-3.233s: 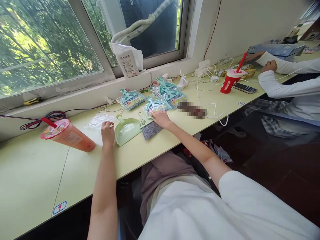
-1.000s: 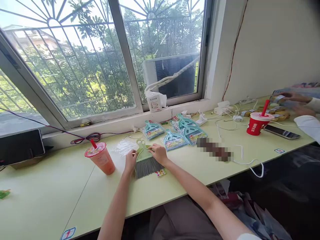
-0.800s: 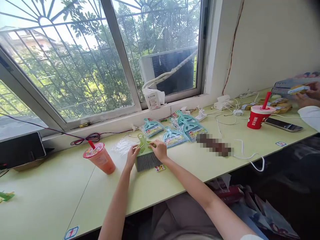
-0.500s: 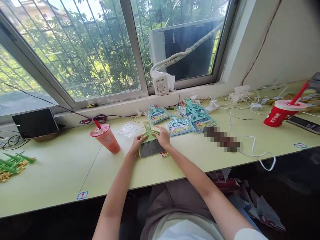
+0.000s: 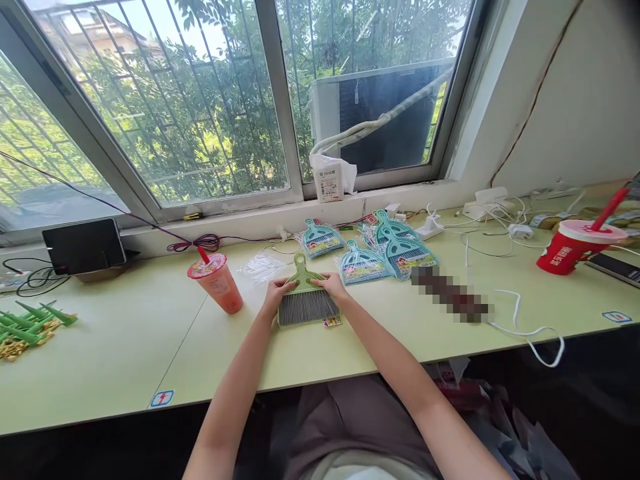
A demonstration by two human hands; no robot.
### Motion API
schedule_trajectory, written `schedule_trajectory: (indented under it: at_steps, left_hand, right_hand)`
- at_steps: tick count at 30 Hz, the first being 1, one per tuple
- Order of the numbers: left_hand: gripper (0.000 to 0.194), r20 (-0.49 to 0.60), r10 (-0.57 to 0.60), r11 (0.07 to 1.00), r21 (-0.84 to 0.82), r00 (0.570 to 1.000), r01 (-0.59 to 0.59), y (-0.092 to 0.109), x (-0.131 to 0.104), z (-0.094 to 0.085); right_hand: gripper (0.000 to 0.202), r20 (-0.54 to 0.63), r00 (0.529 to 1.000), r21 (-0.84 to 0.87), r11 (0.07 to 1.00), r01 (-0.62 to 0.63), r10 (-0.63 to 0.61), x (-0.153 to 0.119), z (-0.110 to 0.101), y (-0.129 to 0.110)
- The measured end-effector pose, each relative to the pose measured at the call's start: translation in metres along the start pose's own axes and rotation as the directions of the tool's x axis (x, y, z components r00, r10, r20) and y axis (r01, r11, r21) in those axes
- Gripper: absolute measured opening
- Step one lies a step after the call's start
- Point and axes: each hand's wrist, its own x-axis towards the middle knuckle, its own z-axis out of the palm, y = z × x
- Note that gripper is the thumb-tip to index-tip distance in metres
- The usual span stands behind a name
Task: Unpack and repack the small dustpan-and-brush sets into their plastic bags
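A small green dustpan-and-brush set lies on the table in front of me, its dark bristles towards me and its looped handle pointing to the window. My left hand is closed on its left edge, thumb on top. At the right edge my right hand grips it the same way. A small colourful label shows by the lower right corner of the bristles. Beyond my right hand lie several blue dustpan-and-brush sets in clear wrappers, the nearest blue set among them.
Left of my hands stands a drink cup with a red straw; crumpled clear plastic lies behind. A blurred dark object with a white cord is to the right. Further out are a red cup, a tablet and green-and-gold pieces.
My right hand has shifted from the top of the green set to its right edge. The set now lies straighter, with more bristles showing. The view has tilted slightly.
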Motion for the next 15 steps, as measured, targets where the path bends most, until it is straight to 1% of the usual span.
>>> schedule_trajectory:
  at_steps: [2,5,7,9,11,12,13,14,15]
  left_hand:
    - [0.041,0.005,0.004,1.000,-0.005,1.000,-0.004,-0.001,0.000,0.000]
    - [0.041,0.031,0.004,1.000,0.004,1.000,-0.004,0.000,0.001,0.000]
    - [0.044,0.063,-0.034,0.999,0.013,0.997,0.033,0.001,0.002,-0.001]
    - [0.048,0.119,-0.100,0.995,-0.009,0.988,0.101,0.003,0.003,-0.004]
    - [0.051,0.163,-0.139,0.987,-0.058,0.977,0.150,0.003,0.006,-0.008]
    - [0.051,0.157,-0.147,0.984,-0.082,0.977,0.161,0.002,0.008,-0.011]
    - [0.051,0.120,-0.152,0.981,-0.102,0.981,0.165,0.000,0.011,-0.014]
    - [0.050,0.060,-0.154,0.980,-0.120,0.986,0.160,-0.002,0.014,-0.018]
    - [0.049,-0.015,-0.154,0.979,-0.139,0.988,0.151,-0.004,0.018,-0.021]
  right_hand:
    - [0.045,-0.013,1.000,0.008,1.000,0.016,-0.016,-0.001,0.000,0.001]
    - [0.042,-0.020,1.000,-0.011,1.000,-0.015,0.015,0.000,-0.001,0.002]
    - [0.042,-0.024,0.999,0.005,1.000,-0.027,0.027,0.000,0.001,0.001]
    - [0.048,-0.008,1.000,0.073,0.997,0.014,-0.014,-0.002,0.002,-0.001]
    - [0.057,0.031,0.995,0.142,0.986,0.088,-0.093,-0.005,0.003,-0.005]
    - [0.060,0.058,0.989,0.154,0.980,0.125,-0.135,-0.006,0.003,-0.007]
    - [0.062,0.089,0.981,0.139,0.977,0.161,-0.174,-0.006,0.002,-0.009]
    - [0.062,0.124,0.970,0.093,0.976,0.198,-0.209,-0.006,0.001,-0.012]
    - [0.061,0.156,0.958,0.011,0.970,0.241,-0.240,-0.005,-0.001,-0.013]
